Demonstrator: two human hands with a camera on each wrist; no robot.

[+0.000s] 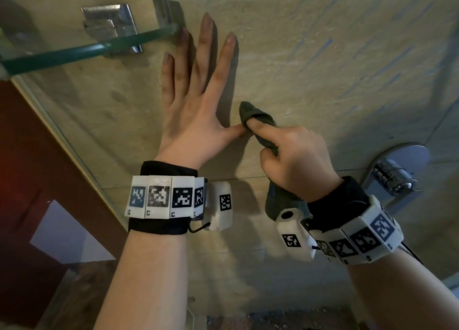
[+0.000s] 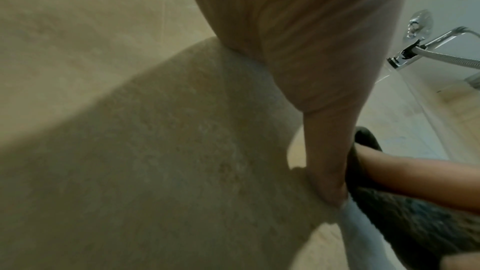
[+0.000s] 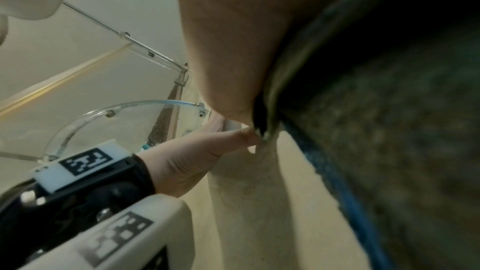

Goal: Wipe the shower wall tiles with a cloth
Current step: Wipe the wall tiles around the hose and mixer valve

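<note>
Dim, warm light; hands cast soft shadows on the wall; wrist views blurred, edges bent.

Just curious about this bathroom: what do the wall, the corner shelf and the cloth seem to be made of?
Wall: beige stone-look tile, matte, mottled, with grout lines. Shelf: clear glass, green-tinted edge, on shiny metal brackets. Cloth: soft dark green fabric, nubby like terry, perhaps microfibre.

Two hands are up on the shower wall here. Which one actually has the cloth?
The right hand: its fingers curl round the dark green cloth, index finger pushing it onto the tile. The left hand lies flat and spread on the wall, holding nothing.
</note>
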